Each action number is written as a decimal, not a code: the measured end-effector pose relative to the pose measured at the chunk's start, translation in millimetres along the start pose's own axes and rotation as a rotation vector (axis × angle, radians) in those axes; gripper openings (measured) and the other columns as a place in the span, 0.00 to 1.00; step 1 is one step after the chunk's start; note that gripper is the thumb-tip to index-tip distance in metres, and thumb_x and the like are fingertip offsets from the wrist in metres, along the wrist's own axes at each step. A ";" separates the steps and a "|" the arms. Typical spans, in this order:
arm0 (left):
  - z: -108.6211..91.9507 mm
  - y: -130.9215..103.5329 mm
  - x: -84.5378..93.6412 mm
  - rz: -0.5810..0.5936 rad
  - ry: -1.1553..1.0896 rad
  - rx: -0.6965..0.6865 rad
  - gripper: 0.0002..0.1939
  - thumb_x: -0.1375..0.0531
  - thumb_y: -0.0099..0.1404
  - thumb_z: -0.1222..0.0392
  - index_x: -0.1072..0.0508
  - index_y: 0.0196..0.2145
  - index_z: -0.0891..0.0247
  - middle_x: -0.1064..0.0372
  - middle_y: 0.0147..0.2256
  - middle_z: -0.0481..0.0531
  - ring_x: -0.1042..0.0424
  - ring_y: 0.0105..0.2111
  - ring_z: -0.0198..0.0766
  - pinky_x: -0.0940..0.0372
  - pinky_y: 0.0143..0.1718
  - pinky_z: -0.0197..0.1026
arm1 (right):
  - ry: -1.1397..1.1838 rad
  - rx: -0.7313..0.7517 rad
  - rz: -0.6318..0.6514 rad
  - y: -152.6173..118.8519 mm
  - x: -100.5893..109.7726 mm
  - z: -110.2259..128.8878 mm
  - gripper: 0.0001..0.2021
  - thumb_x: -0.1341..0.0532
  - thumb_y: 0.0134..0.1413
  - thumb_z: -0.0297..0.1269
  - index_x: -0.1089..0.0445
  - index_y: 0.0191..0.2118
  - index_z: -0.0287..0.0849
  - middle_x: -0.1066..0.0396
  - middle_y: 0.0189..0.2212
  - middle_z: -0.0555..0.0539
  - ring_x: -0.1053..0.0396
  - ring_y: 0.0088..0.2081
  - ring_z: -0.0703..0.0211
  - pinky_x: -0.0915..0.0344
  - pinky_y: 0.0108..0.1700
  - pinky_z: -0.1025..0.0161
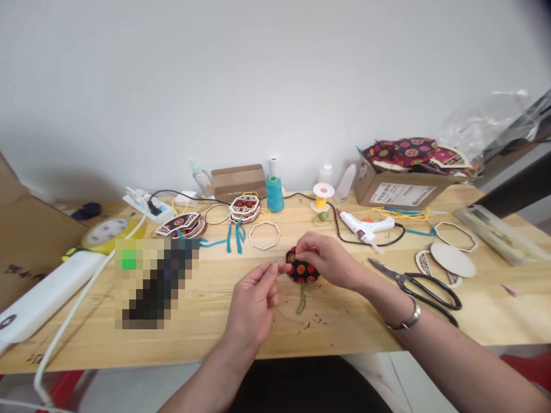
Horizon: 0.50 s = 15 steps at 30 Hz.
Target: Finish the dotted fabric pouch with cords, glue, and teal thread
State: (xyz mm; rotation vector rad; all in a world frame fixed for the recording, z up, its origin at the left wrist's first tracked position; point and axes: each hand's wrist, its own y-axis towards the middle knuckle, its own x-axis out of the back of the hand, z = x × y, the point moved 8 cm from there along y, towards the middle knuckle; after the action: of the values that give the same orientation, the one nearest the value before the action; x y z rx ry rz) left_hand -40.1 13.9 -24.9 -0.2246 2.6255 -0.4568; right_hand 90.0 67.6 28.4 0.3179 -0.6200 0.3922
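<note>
A small black fabric piece with red and green flower patterns [301,268] lies on the wooden table in front of me, with a green cord loop [301,299] at its lower edge. Over its upper right part is my right hand [329,261], thumb and fingertips pinched together at the fabric. My left hand [253,298] is closed just left of the piece, its fingertips pressed together and the index finger near the fabric's left edge. What either pinch holds is too small to make out. A thin thread [286,315] lies below my left hand.
Black scissors [408,281] and a white glue gun [368,228] lie to the right. Behind stand a teal thread cone [274,195], a yellow spool [322,198] and a cardboard box of fabric [400,186]. Patterned pieces [185,225] and a power strip [148,207] are at the left.
</note>
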 end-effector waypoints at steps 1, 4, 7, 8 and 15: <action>-1.7 0.6 -0.2 -0.006 -0.001 -0.008 0.11 0.34 0.50 0.58 0.25 0.29 0.70 0.32 0.26 0.51 0.55 0.17 0.22 0.55 0.15 0.28 | 0.111 -0.096 -0.054 -0.2 3.4 -4.1 0.05 0.44 0.52 0.29 0.33 0.27 0.38 0.32 0.26 0.50 0.37 0.29 0.65 0.40 0.33 0.66; -6.0 2.5 -3.0 -0.003 -0.006 -0.026 0.13 0.34 0.50 0.57 0.24 0.30 0.71 0.40 0.19 0.45 0.55 0.17 0.23 0.56 0.16 0.29 | 0.396 -0.288 -0.163 -4.5 1.9 -8.8 0.06 0.42 0.49 0.34 0.33 0.26 0.38 0.35 0.20 0.52 0.39 0.23 0.67 0.42 0.26 0.68; -8.2 5.1 -7.6 0.018 -0.015 -0.037 0.14 0.34 0.51 0.57 0.23 0.31 0.72 0.47 0.17 0.41 0.58 0.17 0.24 0.58 0.16 0.29 | 0.585 -0.358 -0.195 -9.0 -9.9 -5.3 0.08 0.42 0.49 0.37 0.34 0.27 0.37 0.35 0.19 0.52 0.41 0.20 0.68 0.44 0.22 0.70; -8.5 6.2 -9.1 0.024 -0.019 -0.039 0.14 0.34 0.51 0.56 0.23 0.32 0.72 0.49 0.16 0.41 0.58 0.17 0.23 0.58 0.16 0.29 | 0.612 -0.369 -0.201 -10.3 -13.6 -3.9 0.08 0.42 0.49 0.38 0.33 0.27 0.37 0.35 0.18 0.52 0.41 0.20 0.68 0.44 0.22 0.70; -9.9 11.3 -17.5 0.036 -0.064 -0.070 0.13 0.33 0.49 0.57 0.24 0.29 0.70 0.57 0.16 0.38 0.59 0.17 0.23 0.59 0.16 0.29 | 0.628 -0.407 -0.265 -15.2 -22.8 -3.9 0.08 0.41 0.48 0.37 0.32 0.26 0.36 0.37 0.18 0.53 0.43 0.21 0.69 0.44 0.23 0.70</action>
State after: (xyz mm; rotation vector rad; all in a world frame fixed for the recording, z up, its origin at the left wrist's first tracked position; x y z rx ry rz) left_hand -30.2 31.2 -13.3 -0.2101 2.5809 -0.3396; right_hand 81.7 49.9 8.7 -0.1187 -0.0293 0.0890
